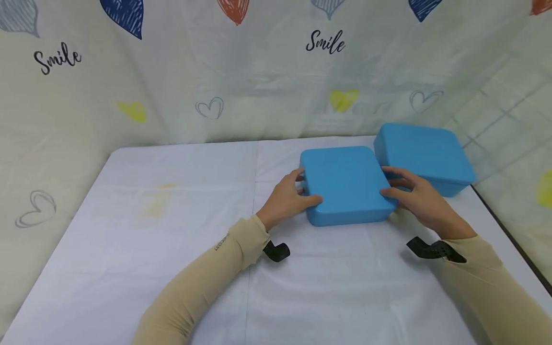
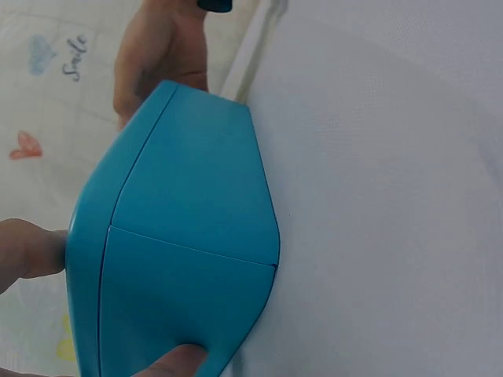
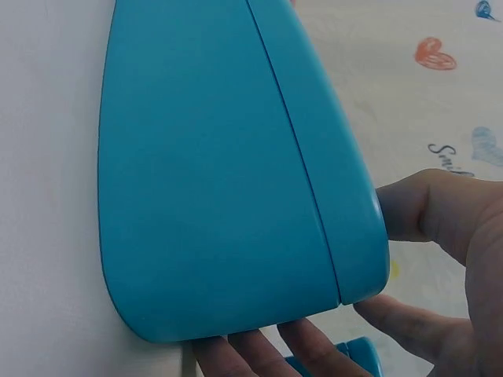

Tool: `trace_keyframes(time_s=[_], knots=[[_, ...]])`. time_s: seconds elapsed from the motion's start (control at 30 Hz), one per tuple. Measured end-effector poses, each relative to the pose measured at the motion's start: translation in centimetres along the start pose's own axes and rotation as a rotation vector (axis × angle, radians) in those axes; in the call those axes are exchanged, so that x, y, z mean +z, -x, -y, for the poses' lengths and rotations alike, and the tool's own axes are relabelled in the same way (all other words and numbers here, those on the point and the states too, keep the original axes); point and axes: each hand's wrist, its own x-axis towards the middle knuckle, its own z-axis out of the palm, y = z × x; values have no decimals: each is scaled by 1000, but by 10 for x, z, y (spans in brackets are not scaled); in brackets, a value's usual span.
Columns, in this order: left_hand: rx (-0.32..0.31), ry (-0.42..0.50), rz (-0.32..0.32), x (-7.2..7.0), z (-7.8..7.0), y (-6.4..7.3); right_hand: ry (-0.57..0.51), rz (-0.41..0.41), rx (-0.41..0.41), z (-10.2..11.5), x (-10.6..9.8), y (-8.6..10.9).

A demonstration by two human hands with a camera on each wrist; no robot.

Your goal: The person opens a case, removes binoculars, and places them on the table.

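Note:
A blue box (image 1: 345,184) with rounded corners and a lid is held level between both hands, low over the white table. The left hand (image 1: 288,199) grips its left side, thumb on top near the front corner and fingers along the side wall. On the opposite side, the right hand (image 1: 420,203) holds the box with its thumb at the lid's edge and several fingers against the wall. A thin seam runs between lid and body in the left wrist view, where the front wall (image 2: 185,173) faces the camera. The right wrist view shows the right fingertips (image 3: 251,349) along the bottom end.
Just behind and right of the held box stands a second blue box (image 1: 424,151), close to the table's right edge. A white cloth covers the table (image 1: 194,249), with a faint yellow stain at left. A printed curtain (image 1: 267,72) hangs along the back and sides.

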Motion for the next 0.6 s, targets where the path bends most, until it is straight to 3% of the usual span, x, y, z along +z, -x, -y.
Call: trace_keyframes(time_s=[0.4, 0.6], knots=[[31, 25, 10, -8, 8, 7, -15, 31, 36, 9, 7, 4], [18, 46, 23, -12, 9, 15, -39, 55, 38, 12, 13, 6]])
